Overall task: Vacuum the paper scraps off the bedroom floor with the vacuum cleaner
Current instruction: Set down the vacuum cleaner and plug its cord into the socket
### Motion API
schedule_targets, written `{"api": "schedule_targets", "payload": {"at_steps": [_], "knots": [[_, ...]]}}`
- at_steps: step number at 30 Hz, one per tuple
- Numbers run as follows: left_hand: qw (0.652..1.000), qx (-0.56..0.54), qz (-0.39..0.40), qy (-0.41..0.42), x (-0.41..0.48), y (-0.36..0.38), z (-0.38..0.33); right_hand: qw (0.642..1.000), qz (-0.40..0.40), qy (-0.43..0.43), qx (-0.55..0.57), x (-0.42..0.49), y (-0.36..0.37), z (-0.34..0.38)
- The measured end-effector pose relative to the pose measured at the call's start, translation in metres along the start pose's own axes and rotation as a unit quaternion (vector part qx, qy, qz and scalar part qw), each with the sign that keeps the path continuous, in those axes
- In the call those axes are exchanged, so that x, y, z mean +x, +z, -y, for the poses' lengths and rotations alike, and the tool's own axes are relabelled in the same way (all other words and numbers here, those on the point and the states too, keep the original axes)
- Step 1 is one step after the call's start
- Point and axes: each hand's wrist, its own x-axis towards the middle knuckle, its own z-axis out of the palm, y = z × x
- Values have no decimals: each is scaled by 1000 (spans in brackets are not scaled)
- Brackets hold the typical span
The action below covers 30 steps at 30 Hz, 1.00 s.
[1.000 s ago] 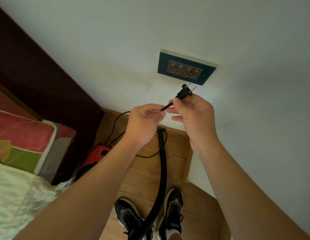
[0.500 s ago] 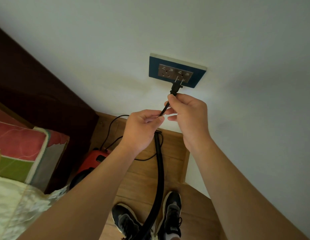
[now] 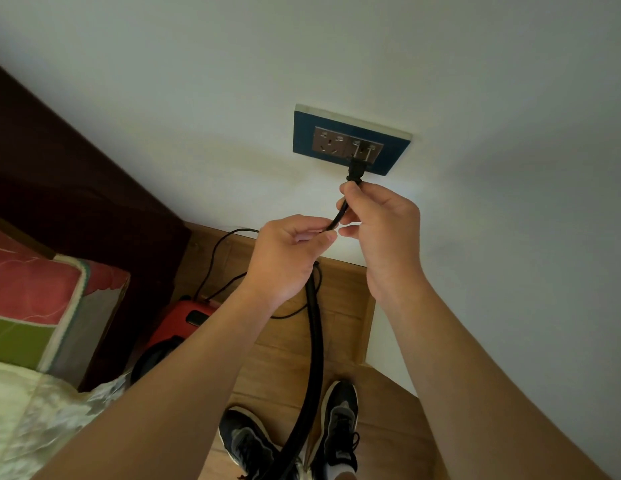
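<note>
A blue-framed wall socket [image 3: 350, 140] sits on the white wall. The vacuum's black plug [image 3: 356, 169] is at the socket's right outlet, its prongs against the slots. My right hand [image 3: 378, 220] pinches the cord just below the plug. My left hand [image 3: 288, 251] grips the same black power cord [image 3: 338, 216] a little lower. The red vacuum cleaner [image 3: 177, 327] stands on the wooden floor by the bed, partly hidden by my left forearm. Its thick black hose [image 3: 314, 358] runs down between my shoes. No paper scraps are in view.
A dark wooden headboard [image 3: 77, 202] and the bed with a red-green pillow [image 3: 42, 306] fill the left side. Wooden skirting [image 3: 368, 323] lines the wall's foot. My two black shoes [image 3: 340, 431] stand on the wooden floor [image 3: 285, 358]. Thin cord loops lie near the vacuum.
My right hand carried the plug up from below the socket to its right outlet. My left hand followed along the cord.
</note>
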Motion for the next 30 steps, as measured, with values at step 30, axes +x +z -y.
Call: {"api": "schedule_targets", "payload": {"at_steps": [30], "knots": [[998,-15,3,62,-2,4,-1,998,-24,21,44,-4,3,12]]}}
